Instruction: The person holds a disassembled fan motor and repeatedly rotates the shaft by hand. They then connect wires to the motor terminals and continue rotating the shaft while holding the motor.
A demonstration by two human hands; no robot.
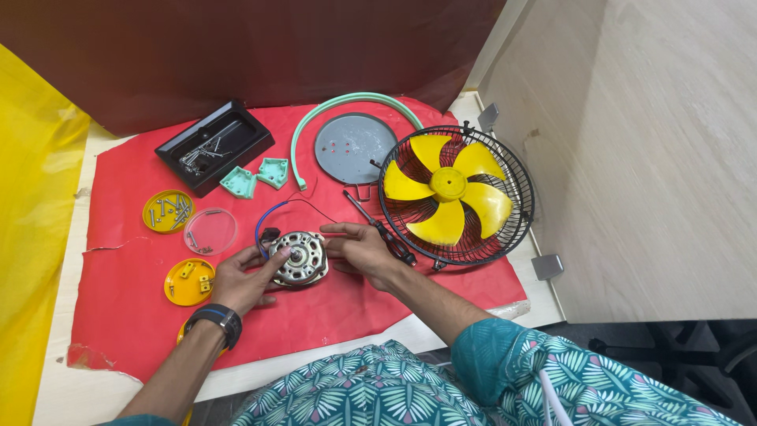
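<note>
A round silver fan motor [300,259] with blue and black wires lies on the red sheet [126,237]. My left hand [240,280] cups its left side, thumb resting on the casing; a dark watch is on that wrist. My right hand [359,251] holds its right edge with the fingers spread along the rim. A black-handled screwdriver [386,233] lies just beyond my right hand. To the right, a black wire fan guard [516,185] holds a yellow fan blade [448,189].
Further back sit a grey round plate [351,146], a curved mint-green tube [347,102], two mint brackets [256,177] and a black tray of screws [213,146]. Yellow lids [167,211] with screws and a clear lid [211,230] lie left. A wooden wall stands on the right.
</note>
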